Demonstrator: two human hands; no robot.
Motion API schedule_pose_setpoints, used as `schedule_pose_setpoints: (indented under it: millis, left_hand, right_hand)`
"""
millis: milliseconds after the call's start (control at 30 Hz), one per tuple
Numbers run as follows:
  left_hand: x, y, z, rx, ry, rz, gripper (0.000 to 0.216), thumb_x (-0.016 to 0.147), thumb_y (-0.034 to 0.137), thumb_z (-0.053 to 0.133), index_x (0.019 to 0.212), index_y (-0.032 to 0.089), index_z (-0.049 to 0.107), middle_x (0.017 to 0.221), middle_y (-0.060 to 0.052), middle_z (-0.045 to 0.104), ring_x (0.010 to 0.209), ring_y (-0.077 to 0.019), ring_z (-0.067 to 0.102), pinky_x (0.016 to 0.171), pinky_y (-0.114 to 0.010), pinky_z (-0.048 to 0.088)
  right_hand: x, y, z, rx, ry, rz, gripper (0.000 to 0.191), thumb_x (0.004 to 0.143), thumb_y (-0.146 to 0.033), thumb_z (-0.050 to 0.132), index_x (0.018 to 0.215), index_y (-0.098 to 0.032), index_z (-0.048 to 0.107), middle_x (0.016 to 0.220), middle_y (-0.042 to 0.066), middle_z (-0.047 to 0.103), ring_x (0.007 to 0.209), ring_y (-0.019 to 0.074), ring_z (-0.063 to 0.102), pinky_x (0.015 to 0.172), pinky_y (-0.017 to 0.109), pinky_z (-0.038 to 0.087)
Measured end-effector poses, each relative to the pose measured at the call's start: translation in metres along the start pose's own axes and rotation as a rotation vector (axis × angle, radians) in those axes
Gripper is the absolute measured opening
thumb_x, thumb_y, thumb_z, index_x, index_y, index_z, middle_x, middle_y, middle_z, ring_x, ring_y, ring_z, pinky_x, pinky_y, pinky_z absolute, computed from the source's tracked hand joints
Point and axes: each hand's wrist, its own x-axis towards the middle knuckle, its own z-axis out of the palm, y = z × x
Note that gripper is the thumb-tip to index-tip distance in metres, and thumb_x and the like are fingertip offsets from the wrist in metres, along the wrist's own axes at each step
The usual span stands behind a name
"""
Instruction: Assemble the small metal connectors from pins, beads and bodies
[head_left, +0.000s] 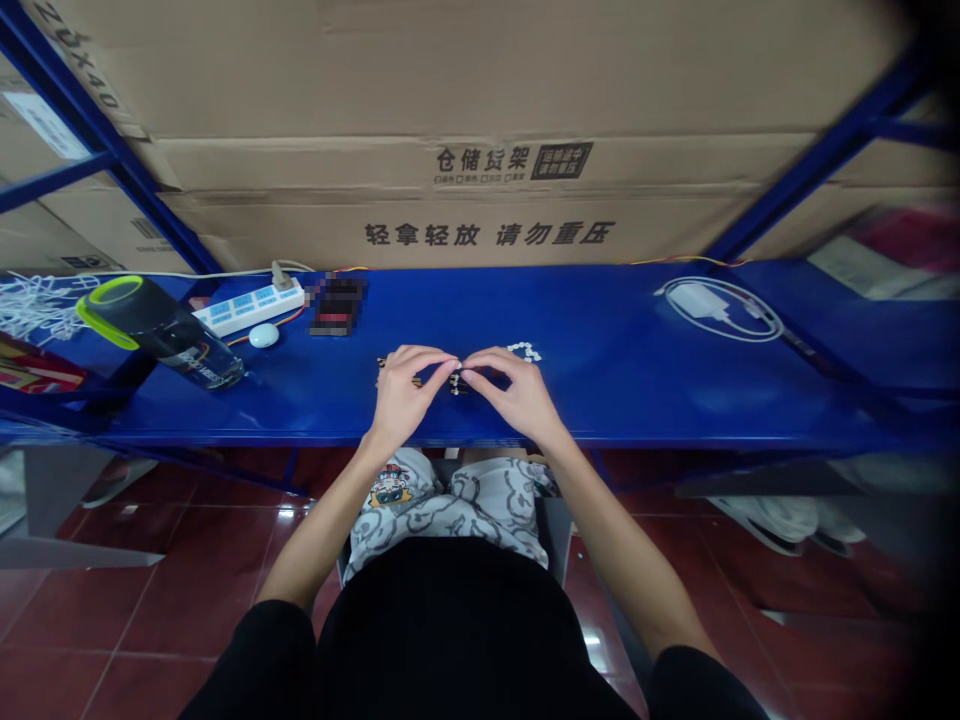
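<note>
My left hand [409, 385] and my right hand [517, 390] meet fingertip to fingertip just above the blue table. Both are closed in a pinch around a small white piece [458, 366], too small to name. Just below it, a few small black, yellow and white pieces [456, 384] show between the hands. More dark and yellowish bits [381, 364] lie partly hidden behind my left hand. Beyond my right fingers is a curved row of small white pieces [525, 350].
The blue tabletop [600, 320] backs onto large cardboard boxes [480, 90]. To the left are a dark bottle [165, 335] with a yellow-green lid, a power strip [251, 308], a round white object [264, 335] and a dark box [337, 306]. A white charger with cable [697, 300] lies right.
</note>
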Motion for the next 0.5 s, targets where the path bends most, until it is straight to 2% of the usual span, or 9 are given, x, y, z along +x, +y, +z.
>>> schedule_pose_setpoints:
  millis: [100,300,500]
  left_hand:
    - [0.0001,-0.0016,0.0009,0.014,-0.029,0.013,0.009,0.093,0.032,0.071,0.093,0.025,0.077,0.095,-0.001,0.079,0.094,-0.0207,0.069,0.092,-0.039,0.047]
    - [0.0007,-0.0033,0.0012,0.092,-0.094,-0.011,0.009,0.094,0.032,0.071,0.097,0.025,0.077,0.099,-0.001,0.078,0.098,-0.0209,0.068,0.091,-0.038,0.047]
    - [0.0001,-0.0017,0.0012,0.172,-0.152,-0.015,0.008,0.094,0.028,0.070,0.097,0.025,0.077,0.101,0.001,0.077,0.100,-0.0192,0.066,0.092,-0.036,0.045]
  right_hand:
    - [-0.0002,0.0009,-0.0002,0.014,0.002,-0.011,0.009,0.095,-0.033,0.065,0.092,-0.028,0.073,0.098,0.002,0.074,0.094,0.0221,0.067,0.088,0.040,0.050]
    - [0.0009,0.0018,-0.0011,-0.076,0.045,0.058,0.013,0.096,-0.033,0.062,0.092,-0.025,0.072,0.091,0.003,0.073,0.085,0.0206,0.065,0.077,0.036,0.049]
    - [0.0023,0.0002,0.0003,-0.084,0.032,0.055,0.013,0.095,-0.031,0.062,0.091,-0.024,0.072,0.088,0.002,0.072,0.082,0.0186,0.065,0.076,0.033,0.049]
